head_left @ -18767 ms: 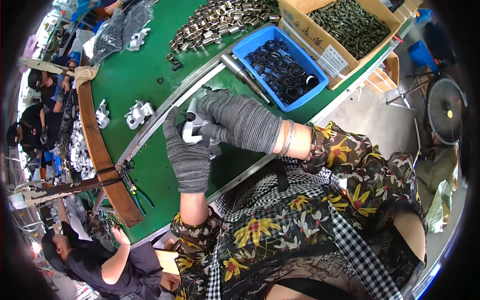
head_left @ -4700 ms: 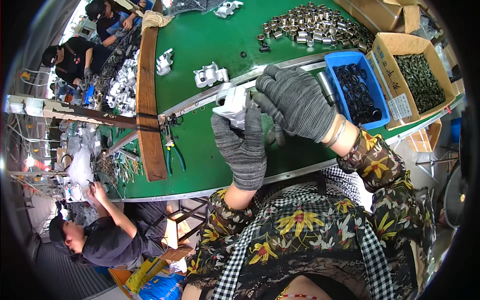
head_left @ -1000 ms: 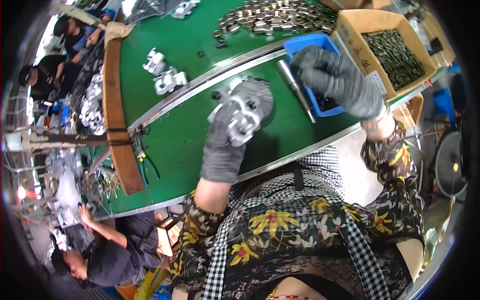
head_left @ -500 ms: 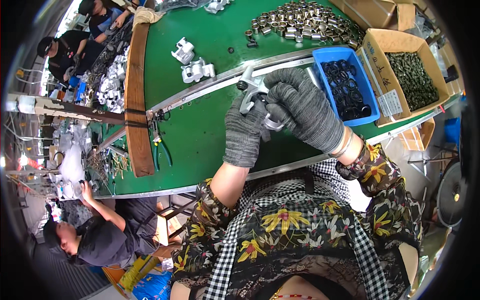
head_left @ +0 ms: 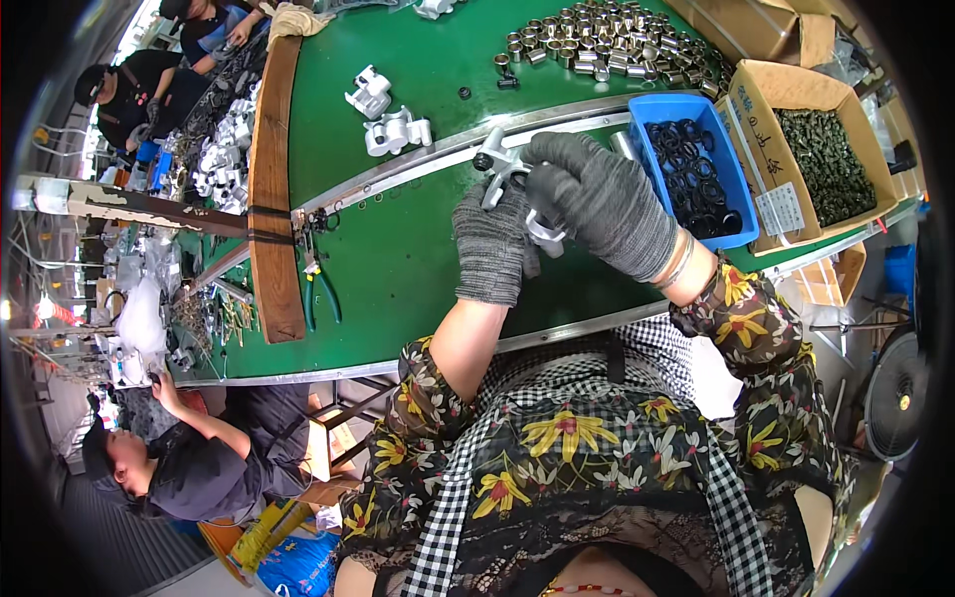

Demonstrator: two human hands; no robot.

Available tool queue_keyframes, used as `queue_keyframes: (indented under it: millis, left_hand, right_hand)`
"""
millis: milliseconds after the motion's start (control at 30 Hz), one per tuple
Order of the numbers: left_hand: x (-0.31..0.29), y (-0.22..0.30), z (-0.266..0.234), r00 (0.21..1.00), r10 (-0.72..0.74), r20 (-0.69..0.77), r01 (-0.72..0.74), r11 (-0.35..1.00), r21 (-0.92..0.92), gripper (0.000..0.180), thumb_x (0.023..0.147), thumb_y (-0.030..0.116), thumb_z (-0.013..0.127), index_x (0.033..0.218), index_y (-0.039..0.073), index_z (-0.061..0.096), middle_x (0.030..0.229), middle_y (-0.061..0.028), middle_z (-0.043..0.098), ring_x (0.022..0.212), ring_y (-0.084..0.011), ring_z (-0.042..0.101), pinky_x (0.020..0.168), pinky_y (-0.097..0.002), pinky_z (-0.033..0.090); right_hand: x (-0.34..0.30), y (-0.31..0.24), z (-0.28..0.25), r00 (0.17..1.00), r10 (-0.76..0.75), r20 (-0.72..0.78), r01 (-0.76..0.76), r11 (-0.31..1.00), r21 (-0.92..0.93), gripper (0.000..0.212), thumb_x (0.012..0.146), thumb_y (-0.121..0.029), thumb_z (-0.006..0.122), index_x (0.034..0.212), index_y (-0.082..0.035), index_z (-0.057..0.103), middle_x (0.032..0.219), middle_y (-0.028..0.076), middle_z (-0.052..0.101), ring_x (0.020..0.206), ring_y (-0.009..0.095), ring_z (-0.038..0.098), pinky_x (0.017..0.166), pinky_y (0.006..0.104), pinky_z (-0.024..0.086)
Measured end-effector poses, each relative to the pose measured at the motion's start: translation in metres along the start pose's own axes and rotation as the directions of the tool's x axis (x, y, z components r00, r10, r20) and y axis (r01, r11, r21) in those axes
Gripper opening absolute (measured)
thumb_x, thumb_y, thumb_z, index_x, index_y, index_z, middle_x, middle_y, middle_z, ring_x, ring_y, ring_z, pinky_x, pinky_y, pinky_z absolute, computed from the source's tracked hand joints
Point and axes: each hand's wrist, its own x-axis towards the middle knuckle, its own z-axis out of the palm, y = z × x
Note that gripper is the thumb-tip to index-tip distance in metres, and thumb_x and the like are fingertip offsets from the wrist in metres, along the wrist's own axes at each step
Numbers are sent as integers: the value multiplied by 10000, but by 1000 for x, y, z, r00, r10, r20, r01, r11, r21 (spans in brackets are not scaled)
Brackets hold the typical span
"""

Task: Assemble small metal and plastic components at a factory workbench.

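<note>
Silvery and branched, a metal casting [head_left: 504, 165] is held above the green table [head_left: 418, 239]. My left hand [head_left: 491, 239], in a grey knit glove, wraps round it from below. My right hand [head_left: 589, 195], gloved alike, is closed over the casting's right side; its fingertips are bunched and slightly blurred, and whatever they pinch is hidden. A ring-shaped end [head_left: 545, 235] of the casting shows below the right fingers. Two more silvery castings [head_left: 396, 132] lie on the table beyond my hands, to the left.
Right of my hands stand a blue bin [head_left: 738, 231] of black rings and a cardboard box [head_left: 753, 134] of small dark parts. Metal bushings [head_left: 607, 45] are heaped at the back. Pliers [head_left: 320, 294] lie beside a wooden board [head_left: 274, 199]. A co-worker [head_left: 199, 458] sits at left.
My right hand's fingers have shifted up and left over the casting, uncovering more of its ring-shaped end. My left hand keeps its hold.
</note>
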Motion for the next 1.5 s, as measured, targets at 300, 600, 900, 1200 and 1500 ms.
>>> queue_keyframes:
  millis: [300,600,900,1200,1500]
  left_hand:
    - [15,2,2,993,-116,-12,111,972,-205,312,893,161,662,1153,4,591,885,-77,656,732,-147,614,622,-302,511]
    - [-3,17,9,976,178,-123,-176,984,27,308,905,96,630,1187,-17,585,976,-109,666,819,-181,643,708,-297,533]
    - [-9,7,12,904,401,-149,-369,908,200,407,878,75,647,1261,4,527,1147,-128,619,982,-187,618,839,-315,523]
    - [-8,9,4,928,360,-93,-348,930,120,365,855,106,681,1167,-43,563,1032,-123,644,905,-175,633,793,-307,524]
    - [-8,19,8,924,346,-166,-304,923,235,360,855,79,633,1191,-36,570,1058,-152,655,942,-215,635,853,-346,510]
  right_hand:
    - [9,-12,10,786,576,227,-603,628,492,290,767,-5,671,1046,2,593,1146,166,579,978,310,608,838,362,514]
    - [6,-9,14,928,371,-36,-367,926,85,328,741,-46,709,1044,-8,590,1116,166,568,1040,314,573,879,384,494]
    - [3,-1,33,786,610,103,-543,600,587,295,825,-227,767,910,-54,545,743,-15,508,670,65,482,621,233,454]
    - [6,4,15,750,610,257,-614,497,613,343,784,-266,786,902,-27,570,787,66,540,710,167,541,659,293,474]
    - [-4,8,14,889,450,90,-443,792,419,238,832,-196,695,940,-21,574,795,144,608,737,305,635,695,374,509]
